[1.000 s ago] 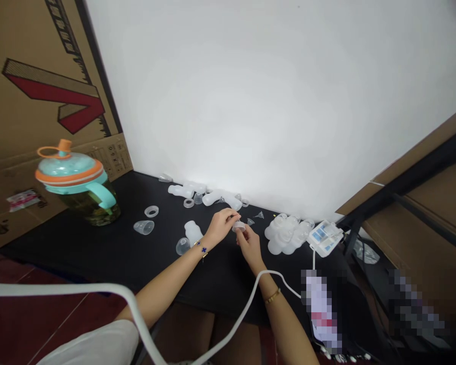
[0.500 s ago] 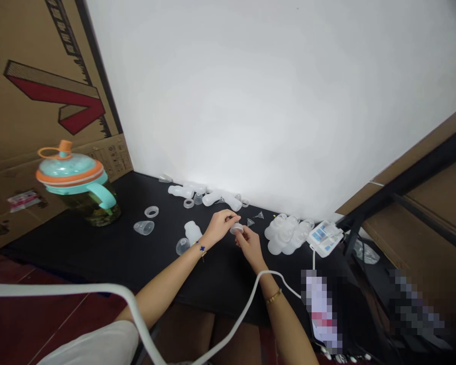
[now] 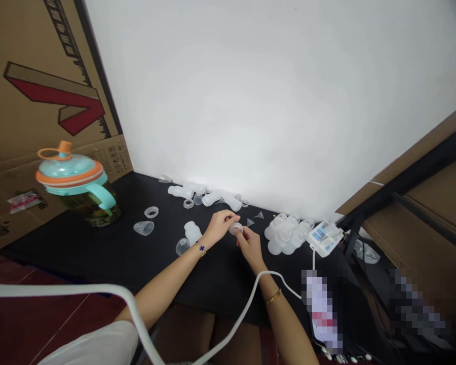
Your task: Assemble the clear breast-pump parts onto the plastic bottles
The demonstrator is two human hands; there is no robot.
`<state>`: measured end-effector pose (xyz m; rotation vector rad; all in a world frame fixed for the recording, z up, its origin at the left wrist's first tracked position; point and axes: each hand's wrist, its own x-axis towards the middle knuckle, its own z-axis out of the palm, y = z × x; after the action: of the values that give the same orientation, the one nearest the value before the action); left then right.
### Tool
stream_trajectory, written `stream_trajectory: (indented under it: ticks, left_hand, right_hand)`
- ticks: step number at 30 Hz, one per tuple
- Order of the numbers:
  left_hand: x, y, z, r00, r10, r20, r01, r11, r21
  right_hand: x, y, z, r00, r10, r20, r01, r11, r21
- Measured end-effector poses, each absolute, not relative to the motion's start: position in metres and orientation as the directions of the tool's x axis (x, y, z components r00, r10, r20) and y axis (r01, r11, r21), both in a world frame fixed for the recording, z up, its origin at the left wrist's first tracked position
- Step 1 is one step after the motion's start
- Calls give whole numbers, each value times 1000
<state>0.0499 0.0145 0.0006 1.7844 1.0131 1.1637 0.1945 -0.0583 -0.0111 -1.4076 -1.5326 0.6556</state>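
Ring (image 3: 235, 229) pinched in right hand (image 3: 250, 247); left hand (image 3: 219, 226) at its rim, fingers drawn narrow, impossible to tell whether gripping. Just left of left hand, bottle (image 3: 192, 231) and cap (image 3: 182, 247) on black worktop (image 3: 137, 263). Just beyond right hand, funnels (image 3: 250, 222); to its right, white heap (image 3: 284, 236). Beyond left hand, more bottles (image 3: 180, 191). Well left, jug (image 3: 76, 180).

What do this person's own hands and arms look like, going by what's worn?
The left hand and right hand are gloveless. Left: a gold-toned bracelet with dark-blue, clover-like charms, and a loose pale sleeve. Right: a plainer gold-toned band.
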Motion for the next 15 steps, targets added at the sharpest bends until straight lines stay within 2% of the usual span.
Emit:
stream_trajectory:
  ticks: [6,11,15]
  left_hand:
    - [50,7,8,268,910,316,179,-369,912]
    - [50,-1,15,330,895,299,66,-338,939]
    - [51,-1,13,377,864,333,87,-391,916]
  right_hand:
    - [192,-59,-9,92,961,261,395,205,-895]
    - [191,-54,-12,119,987,111,65,103,-992]
    - [195,-50,-16,160,987,15,-131,36,-991]
